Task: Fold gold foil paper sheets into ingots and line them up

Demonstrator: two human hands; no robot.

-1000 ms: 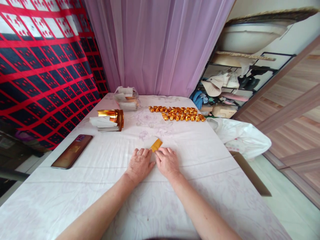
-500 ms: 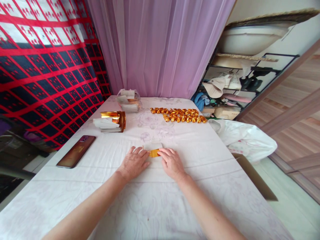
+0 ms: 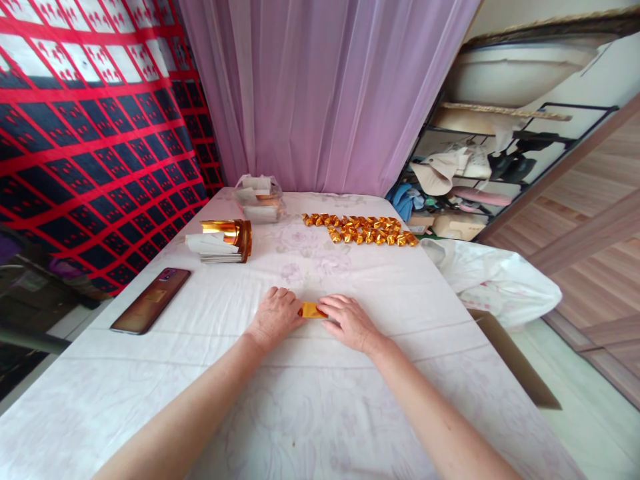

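No white shows behind the gold paper (image 3: 313,311) now, as it did a moment ago; it seems folded over. The left hand (image 3: 276,317) and right hand (image 3: 351,323) hold its ends, mid-table (image 3: 300,400), well short of the far edge.

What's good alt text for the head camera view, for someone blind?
A person's left hand and right hand touch opposite ends of a small gold strip on a floral tablecloth. Beyond lie rows of folded gold pieces; to the left, gold and white sheets and a phone.
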